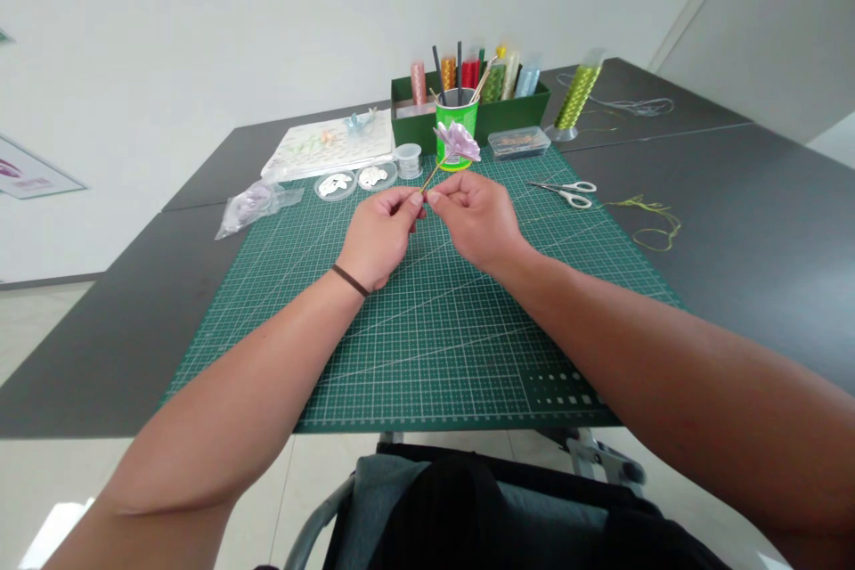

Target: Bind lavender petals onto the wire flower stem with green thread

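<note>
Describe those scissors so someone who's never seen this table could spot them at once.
On the dark table, find the green cutting mat. Just right of the right hand, which pinches a lilac flower, lie the scissors, blades pointing left, pale looped handles right, the only pair in view, near a loose yellow-green strand off the mat.

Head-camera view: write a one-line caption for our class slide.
Left hand and right hand pinch a thin-stemmed pale purple flower above a green gridded cutting mat.

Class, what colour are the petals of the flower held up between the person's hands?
The petals are pale lilac, best seen in the head view.
</note>
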Action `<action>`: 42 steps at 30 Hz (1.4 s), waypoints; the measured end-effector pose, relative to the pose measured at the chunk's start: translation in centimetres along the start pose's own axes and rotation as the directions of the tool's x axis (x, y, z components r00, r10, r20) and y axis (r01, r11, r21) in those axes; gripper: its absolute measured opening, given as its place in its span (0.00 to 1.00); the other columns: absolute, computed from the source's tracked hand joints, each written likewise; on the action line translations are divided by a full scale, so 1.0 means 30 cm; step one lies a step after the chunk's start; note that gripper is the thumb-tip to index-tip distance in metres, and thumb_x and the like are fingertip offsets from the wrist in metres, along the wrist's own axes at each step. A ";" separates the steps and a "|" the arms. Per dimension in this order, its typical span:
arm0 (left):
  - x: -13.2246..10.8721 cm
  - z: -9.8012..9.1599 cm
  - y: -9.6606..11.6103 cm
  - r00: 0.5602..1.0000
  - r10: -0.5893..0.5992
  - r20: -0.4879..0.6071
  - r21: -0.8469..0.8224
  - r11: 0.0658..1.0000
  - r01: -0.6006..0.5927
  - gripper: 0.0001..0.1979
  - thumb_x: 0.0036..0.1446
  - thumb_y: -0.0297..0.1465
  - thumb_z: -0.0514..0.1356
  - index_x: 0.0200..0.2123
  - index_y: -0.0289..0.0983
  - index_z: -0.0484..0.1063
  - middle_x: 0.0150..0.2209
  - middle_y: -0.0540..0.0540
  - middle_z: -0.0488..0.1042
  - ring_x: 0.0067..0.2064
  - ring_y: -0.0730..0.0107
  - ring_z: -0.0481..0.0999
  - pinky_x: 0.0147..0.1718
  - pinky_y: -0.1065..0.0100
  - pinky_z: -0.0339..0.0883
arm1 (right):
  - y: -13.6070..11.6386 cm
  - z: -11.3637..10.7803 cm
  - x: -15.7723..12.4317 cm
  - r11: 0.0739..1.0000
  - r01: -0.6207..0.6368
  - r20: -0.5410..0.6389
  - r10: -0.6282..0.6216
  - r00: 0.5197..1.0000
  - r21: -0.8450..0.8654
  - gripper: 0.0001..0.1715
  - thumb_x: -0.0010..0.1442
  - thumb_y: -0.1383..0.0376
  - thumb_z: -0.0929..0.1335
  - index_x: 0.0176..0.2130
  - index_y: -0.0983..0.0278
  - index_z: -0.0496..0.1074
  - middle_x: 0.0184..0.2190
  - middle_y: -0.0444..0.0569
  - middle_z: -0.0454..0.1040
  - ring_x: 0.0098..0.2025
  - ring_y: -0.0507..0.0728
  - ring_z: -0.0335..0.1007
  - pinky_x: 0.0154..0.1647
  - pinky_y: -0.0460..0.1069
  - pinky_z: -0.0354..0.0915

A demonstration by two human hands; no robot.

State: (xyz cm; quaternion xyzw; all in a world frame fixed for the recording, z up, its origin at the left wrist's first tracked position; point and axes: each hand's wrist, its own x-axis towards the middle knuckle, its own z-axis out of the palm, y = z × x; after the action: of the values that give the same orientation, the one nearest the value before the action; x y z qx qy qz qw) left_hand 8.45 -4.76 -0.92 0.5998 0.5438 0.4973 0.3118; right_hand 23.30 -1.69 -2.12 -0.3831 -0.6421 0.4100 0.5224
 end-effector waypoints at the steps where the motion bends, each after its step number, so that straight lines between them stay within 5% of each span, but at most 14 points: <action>1: -0.001 0.000 0.000 1.000 0.009 -0.005 0.011 1.000 -0.009 0.12 0.68 0.33 0.62 0.30 0.38 0.78 0.28 0.49 0.76 0.29 0.72 0.71 0.32 0.68 0.67 | 0.000 0.000 0.000 1.000 0.001 0.001 -0.001 1.000 0.001 0.10 0.64 0.64 0.74 0.32 0.60 0.70 0.21 0.39 0.68 0.23 0.50 0.56 0.25 0.48 0.53; 19: -0.012 -0.002 0.016 0.999 0.011 -0.040 0.038 0.999 -0.010 0.08 0.67 0.37 0.67 0.40 0.38 0.83 0.30 0.48 0.80 0.29 0.71 0.77 0.25 0.72 0.66 | -0.013 -0.002 -0.007 1.000 0.013 0.010 -0.013 1.000 -0.012 0.11 0.64 0.65 0.73 0.32 0.60 0.69 0.21 0.38 0.66 0.23 0.49 0.55 0.26 0.48 0.53; 29: 0.002 0.004 0.003 1.000 -0.007 -0.018 -0.084 0.996 0.005 0.09 0.68 0.35 0.64 0.37 0.39 0.82 0.29 0.49 0.77 0.25 0.75 0.67 0.23 0.72 0.62 | -0.012 -0.002 0.000 1.000 0.023 -0.002 -0.023 1.000 -0.018 0.11 0.64 0.66 0.73 0.32 0.59 0.68 0.19 0.37 0.62 0.23 0.49 0.52 0.25 0.48 0.50; 42: 0.007 0.002 -0.004 0.999 -0.005 -0.038 -0.006 1.000 0.004 0.07 0.67 0.35 0.66 0.39 0.39 0.83 0.24 0.52 0.71 0.24 0.74 0.63 0.24 0.69 0.58 | -0.010 -0.006 -0.003 1.000 0.025 0.018 -0.024 1.000 -0.016 0.12 0.64 0.63 0.74 0.32 0.59 0.69 0.19 0.37 0.60 0.23 0.50 0.52 0.25 0.48 0.50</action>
State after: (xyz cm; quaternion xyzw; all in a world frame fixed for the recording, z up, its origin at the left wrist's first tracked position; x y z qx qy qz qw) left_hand 8.45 -4.53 -1.01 0.5880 0.5495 0.5096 0.3043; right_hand 23.48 -1.87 -1.85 -0.3758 -0.6546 0.4017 0.5185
